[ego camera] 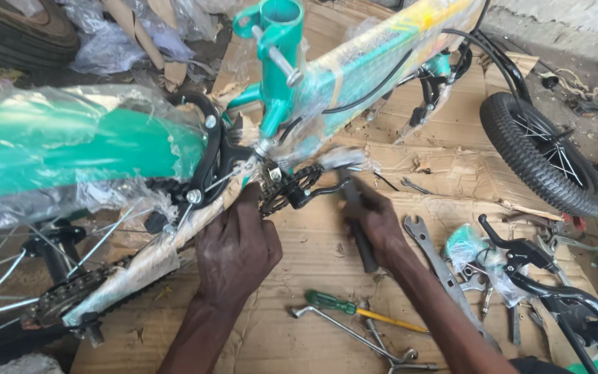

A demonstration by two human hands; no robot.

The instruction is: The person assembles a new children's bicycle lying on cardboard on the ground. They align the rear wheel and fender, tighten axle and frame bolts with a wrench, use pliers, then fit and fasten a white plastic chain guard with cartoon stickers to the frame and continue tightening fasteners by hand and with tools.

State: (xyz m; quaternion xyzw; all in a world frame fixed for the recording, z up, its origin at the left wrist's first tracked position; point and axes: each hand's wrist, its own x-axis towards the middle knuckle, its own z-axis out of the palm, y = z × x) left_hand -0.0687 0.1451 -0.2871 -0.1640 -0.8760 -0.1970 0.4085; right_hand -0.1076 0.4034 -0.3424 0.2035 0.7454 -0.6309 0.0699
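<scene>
Here your left hand [237,253] grips the wrapped frame tube just below the chainring [286,188], while your right hand [375,221] closes on a dark tool [358,228], its long axis running up toward the crank arm [323,190] just beside it; the right is nearer.

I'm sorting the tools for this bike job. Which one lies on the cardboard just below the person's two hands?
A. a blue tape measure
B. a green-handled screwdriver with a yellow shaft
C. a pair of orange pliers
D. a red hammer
B: a green-handled screwdriver lies on the cardboard below the left hand and the right hand, beside a metal cross wrench; no hammer, tape measure or orange pliers shows.
</scene>
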